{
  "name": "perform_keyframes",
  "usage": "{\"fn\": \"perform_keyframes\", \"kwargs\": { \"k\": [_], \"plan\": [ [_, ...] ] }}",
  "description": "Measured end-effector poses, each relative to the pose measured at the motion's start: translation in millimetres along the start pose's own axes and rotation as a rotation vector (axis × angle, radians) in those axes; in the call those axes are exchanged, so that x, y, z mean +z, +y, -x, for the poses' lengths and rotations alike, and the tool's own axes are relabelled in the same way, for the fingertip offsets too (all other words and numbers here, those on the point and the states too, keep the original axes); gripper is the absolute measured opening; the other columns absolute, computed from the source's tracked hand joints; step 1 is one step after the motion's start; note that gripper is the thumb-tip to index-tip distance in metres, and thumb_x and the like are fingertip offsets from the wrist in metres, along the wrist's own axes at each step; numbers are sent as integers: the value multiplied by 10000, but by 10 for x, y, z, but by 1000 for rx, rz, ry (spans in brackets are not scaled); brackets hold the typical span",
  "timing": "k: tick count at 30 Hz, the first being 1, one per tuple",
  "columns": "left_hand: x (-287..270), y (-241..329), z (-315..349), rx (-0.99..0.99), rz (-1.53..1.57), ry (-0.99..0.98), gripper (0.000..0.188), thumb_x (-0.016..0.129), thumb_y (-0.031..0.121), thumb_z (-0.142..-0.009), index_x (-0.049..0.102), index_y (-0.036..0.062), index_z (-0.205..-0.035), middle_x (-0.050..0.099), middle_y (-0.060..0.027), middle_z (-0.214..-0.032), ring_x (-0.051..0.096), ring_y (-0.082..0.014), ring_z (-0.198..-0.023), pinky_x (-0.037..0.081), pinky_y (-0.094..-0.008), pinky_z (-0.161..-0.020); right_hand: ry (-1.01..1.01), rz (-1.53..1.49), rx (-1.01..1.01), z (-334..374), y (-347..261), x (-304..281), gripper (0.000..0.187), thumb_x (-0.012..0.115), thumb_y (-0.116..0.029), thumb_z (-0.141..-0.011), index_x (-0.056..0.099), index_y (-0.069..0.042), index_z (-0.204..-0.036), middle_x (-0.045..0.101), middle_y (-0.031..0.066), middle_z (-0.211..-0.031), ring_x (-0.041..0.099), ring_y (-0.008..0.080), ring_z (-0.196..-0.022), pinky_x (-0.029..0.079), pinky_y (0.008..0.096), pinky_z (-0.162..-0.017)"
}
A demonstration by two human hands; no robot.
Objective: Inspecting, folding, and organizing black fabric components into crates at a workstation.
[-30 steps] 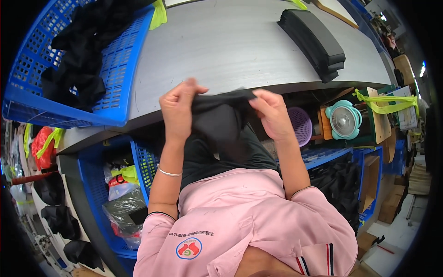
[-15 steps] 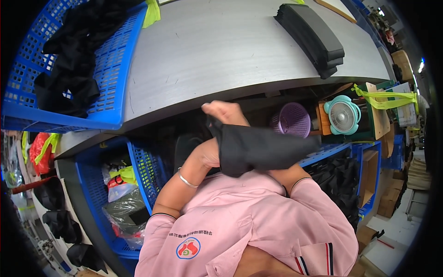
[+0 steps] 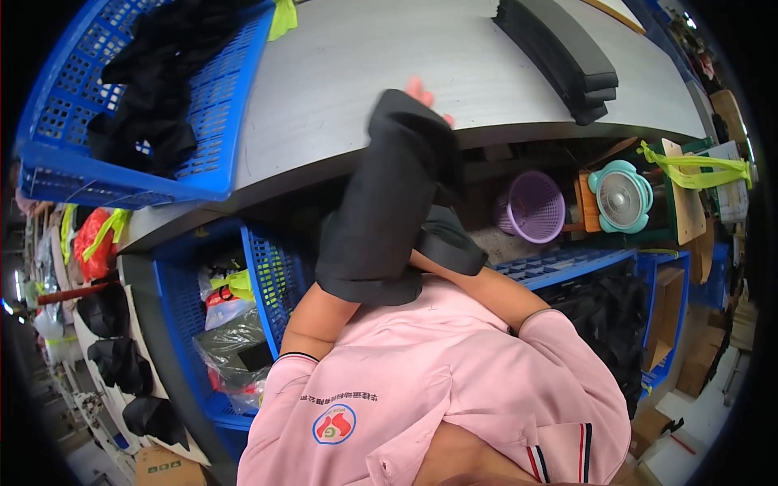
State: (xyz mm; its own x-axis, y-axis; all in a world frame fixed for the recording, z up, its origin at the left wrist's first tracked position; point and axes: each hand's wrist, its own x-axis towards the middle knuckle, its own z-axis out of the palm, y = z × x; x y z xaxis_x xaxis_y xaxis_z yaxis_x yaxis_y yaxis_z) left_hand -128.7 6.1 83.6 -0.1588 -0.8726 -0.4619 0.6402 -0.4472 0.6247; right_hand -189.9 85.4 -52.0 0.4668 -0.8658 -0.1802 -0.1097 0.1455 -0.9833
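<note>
Cloth (image 3: 377, 215), black and tube-shaped, lies around our left forearm (image 3: 322, 314), near the table (image 3: 324, 89). Blurred fingers (image 3: 419, 91) show at its upper end; we cannot tell if our left hand or right hand is open or gripping.

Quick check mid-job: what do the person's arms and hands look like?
The left sleeve and right sleeve are short, pink and dark-trimmed. Visible parts of both forearms are bare; the fingertips in view look ungloved. Black fabric hides the wrists.
</note>
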Motion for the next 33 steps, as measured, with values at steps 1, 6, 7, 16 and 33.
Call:
{"fn": "perform_keyframes", "kwargs": {
  "k": [1,6,7,16,33],
  "plan": [
    [14,86,-29,15,-21,84,488,261,567,-1022,330,460,-1492,319,92,-1577,365,-226,-1416,287,-635,-1047,48,24,9,77,-20,-107,291,597,-259,-990,636,-4,-855,599,89,-734,530,109,-654,455,291,-631],
    [-528,48,-37,340,-51,88,538,388,502,-1032,348,292,-1526,332,15,-1572,367,-210,-1410,297,-443,-1113,631,168,-314,357,-445,-580,160,627,-106,-951,664,40,-1006,696,92,-923,651,114,-823,518,268,-762],
    [-616,-17,-83,363,-78,49,534,419,457,-1038,351,254,-1528,332,-9,-1572,373,-204,-1405,309,-395,-1116,692,150,-433,334,-537,-579,135,682,-55,-884,659,25,-990,686,115,-958,658,193,-788,519,309,-729],
    [-956,-199,-341,445,57,45,511,554,283,-1006,436,63,-1451,458,-97,-1462,473,-231,-1309,404,-380,-1081,-24,-558,-259,564,-949,-731,213,673,-133,-934,712,46,-1042,686,22,-960,605,94,-899,470,250,-841],
    [-933,-29,422,1220,-1471,-24,472,614,146,-937,516,38,-1385,539,-136,-1394,506,-285,-1286,384,-384,-1107,629,157,-509,-117,-1204,-869,396,629,-112,-924,553,20,-1290,654,134,-1174,656,250,-1053,470,342,-966]
  ]
}}
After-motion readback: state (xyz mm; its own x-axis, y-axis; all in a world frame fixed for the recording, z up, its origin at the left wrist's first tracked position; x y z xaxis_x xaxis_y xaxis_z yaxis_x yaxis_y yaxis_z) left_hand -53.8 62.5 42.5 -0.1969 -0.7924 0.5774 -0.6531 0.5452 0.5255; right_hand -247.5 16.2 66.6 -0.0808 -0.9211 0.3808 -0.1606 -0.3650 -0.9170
